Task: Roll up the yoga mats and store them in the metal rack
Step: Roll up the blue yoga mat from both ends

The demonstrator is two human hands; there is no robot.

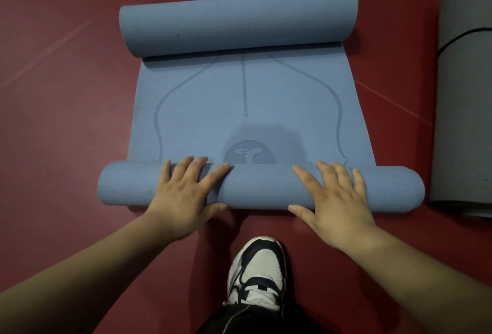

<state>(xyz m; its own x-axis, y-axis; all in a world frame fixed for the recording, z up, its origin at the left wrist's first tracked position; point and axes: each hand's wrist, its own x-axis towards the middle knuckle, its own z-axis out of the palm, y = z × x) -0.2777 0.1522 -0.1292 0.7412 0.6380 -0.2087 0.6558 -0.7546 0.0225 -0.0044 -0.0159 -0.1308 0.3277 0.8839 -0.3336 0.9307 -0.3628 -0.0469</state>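
Dark red gym floor point(66, 120), and the blue foam yoga mat point(247, 110) lies on it right in front of you, about half flat. You're mid-roll: your left hand point(186, 195) and right hand point(338, 200) press flat on the near roll point(261, 190), fingers point(183, 171) straight and spread. The far end curls point(237, 22) too, so I'd say push evenly toward it. The rack's not in view. There's no readable text, just a round logo point(249, 152) half under the roll. A grey rolled mat point(466, 120) sits to the right.

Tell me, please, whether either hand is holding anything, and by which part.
Nothing is gripped: left hand and right hand press flat on the near roll of the blue yoga mat.
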